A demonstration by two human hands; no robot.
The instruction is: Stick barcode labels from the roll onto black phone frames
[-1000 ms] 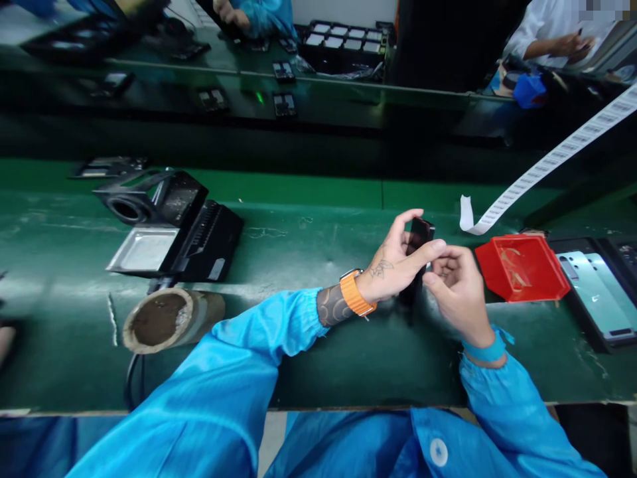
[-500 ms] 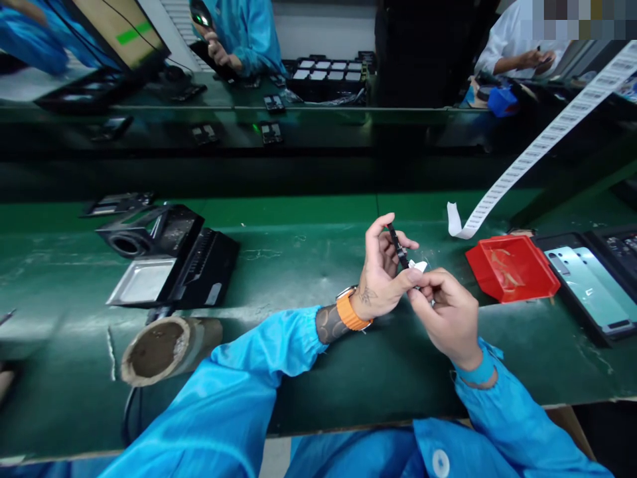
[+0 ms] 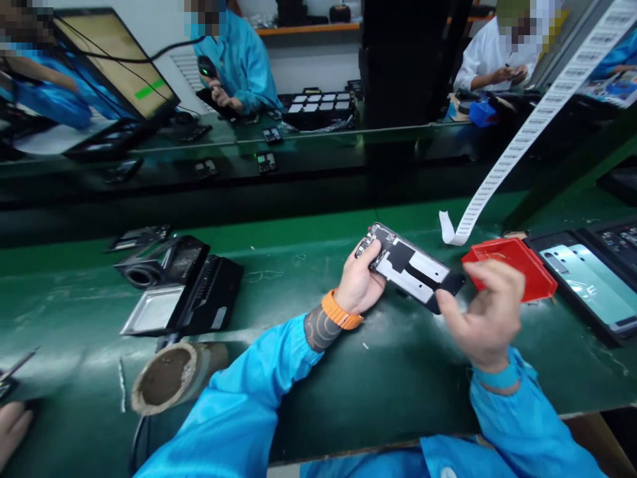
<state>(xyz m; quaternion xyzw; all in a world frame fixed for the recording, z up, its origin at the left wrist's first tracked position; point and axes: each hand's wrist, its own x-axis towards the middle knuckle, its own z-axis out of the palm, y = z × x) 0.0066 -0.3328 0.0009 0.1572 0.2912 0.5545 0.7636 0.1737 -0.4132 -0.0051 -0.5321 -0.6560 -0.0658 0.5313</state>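
My left hand grips an opened smartphone by its left end, the thumb lying over the exposed circuit board. The phone is tilted, its inside facing up, with a pale battery area and a black strip running along it. At its right end is my right hand, slightly blurred, the thumb and fingers spread apart around the corner. Whether the right thumb touches the phone's edge I cannot tell. A small white scrap lies on the green bench below the phone.
Right of the hands are a red bin and a black tray with light-green phone back covers. A barcode label strip hangs above. To the left stand a black device and a round brown pot. Co-workers sit around, one hand at far left.
The phone has turned from edge-on to inside facing up. My right hand has moved right and its fingers have spread from a pinch. The white piece no longer shows at the phone.
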